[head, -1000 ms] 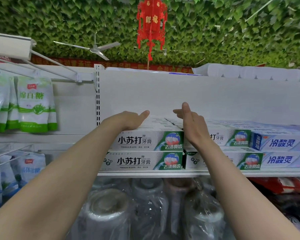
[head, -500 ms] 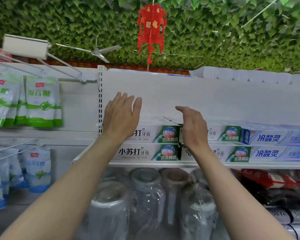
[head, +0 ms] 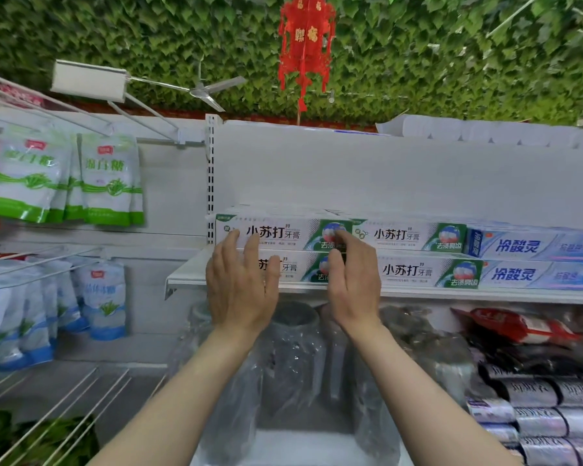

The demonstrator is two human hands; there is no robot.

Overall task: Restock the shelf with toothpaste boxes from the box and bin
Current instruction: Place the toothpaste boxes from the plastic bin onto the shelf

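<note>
White-and-green toothpaste boxes (head: pixel 283 233) lie stacked two high at the left end of a white shelf (head: pixel 182 280). A second stack of the same boxes (head: pixel 408 237) lies to their right, then blue-and-white toothpaste boxes (head: pixel 525 247). My left hand (head: pixel 239 284) is in front of the left stack, fingers straight and spread, fingertips against the box fronts. My right hand (head: pixel 354 280) is at the stack's right end, fingers relaxed and touching the box fronts. Neither hand holds anything. No supply box or bin is in view.
Plastic-wrapped jars (head: pixel 293 358) stand on the level below the shelf. Green and blue sugar bags (head: pixel 108 179) hang on hooks to the left. Wrapped dark and red packs (head: pixel 519 334) and silver rolls (head: pixel 535 415) lie at lower right. A red lantern (head: pixel 305 45) hangs above.
Both hands came down from the top of the left stack to its front faces. The view shifted, so the shelf sits lower and farther right.
</note>
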